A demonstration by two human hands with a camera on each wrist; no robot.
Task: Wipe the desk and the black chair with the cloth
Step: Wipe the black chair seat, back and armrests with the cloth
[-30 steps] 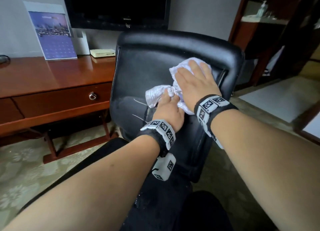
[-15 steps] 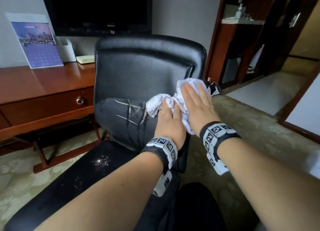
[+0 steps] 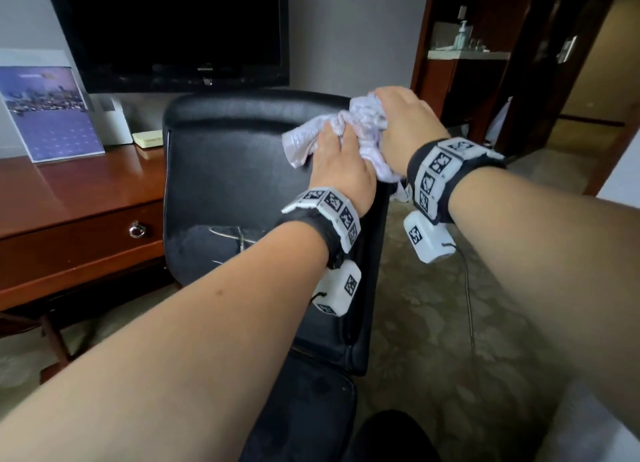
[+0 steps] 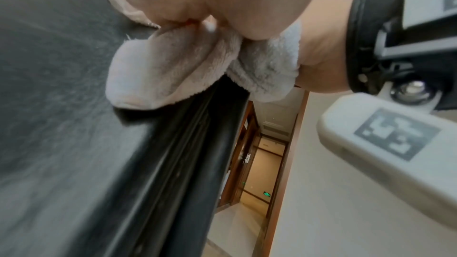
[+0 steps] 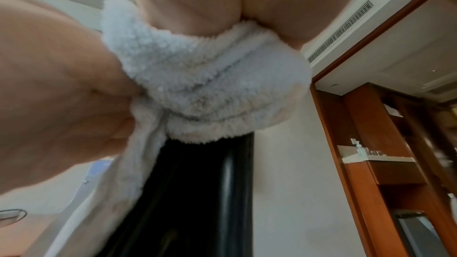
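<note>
White fluffy terry cloth (image 3: pixel 349 129) is lying bunched against the upper right corner of the black leather chair (image 3: pixel 225 170) backrest, both hands pressing it there: the left hand (image 3: pixel 341 163) flat on it, the right hand (image 3: pixel 405 122) cupping it over the edge; finger curl is hidden. Doing this well probably means spreading the cloth flatter and keeping even pressure along the seam.

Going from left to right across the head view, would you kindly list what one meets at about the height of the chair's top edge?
Calendar → pale box → black chair → cloth → right hand → wooden shelf unit.
</note>
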